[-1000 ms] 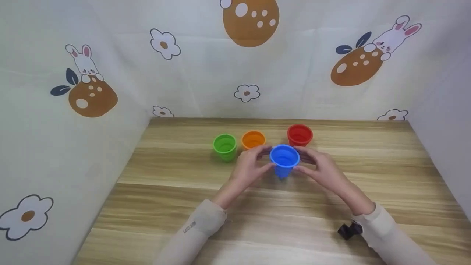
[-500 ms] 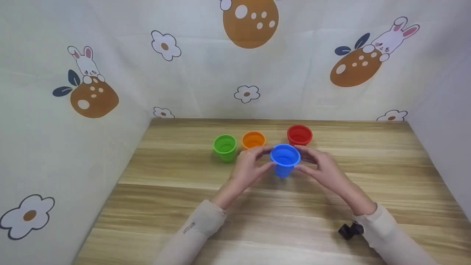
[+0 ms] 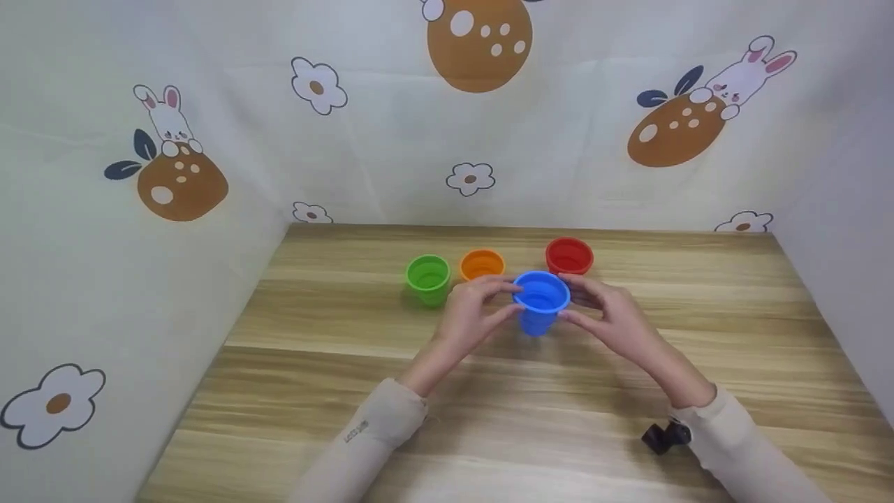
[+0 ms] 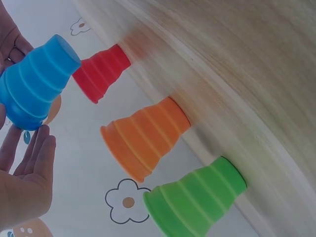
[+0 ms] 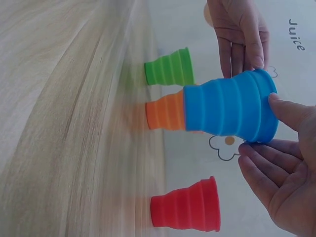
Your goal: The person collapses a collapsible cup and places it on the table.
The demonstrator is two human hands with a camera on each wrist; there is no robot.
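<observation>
A blue ridged collapsible cup (image 3: 538,323) is held upright between both hands, above the table with a gap under its base in the right wrist view. My left hand (image 3: 466,311) grips its rim from the left, index fingertip over the edge and thumb on the near side. On the opposite side, my right hand (image 3: 616,314) holds the rim between thumb and fingers. Behind stand a green cup (image 3: 429,290), an orange cup (image 4: 148,138) and a red cup (image 5: 187,205), all upright with mouths up. The left hand partly covers the orange one in the head view.
The cups stand on a wood-grain table (image 3: 314,391). A pale cloth printed with rabbits and flowers (image 3: 391,126) hangs behind it and along the sides. A small black device (image 3: 665,437) sits at the right sleeve.
My left fingers have shifted slightly on the blue cup, the index fingertip now over the rim. The cup stays almost in place; the other cups have not moved.
</observation>
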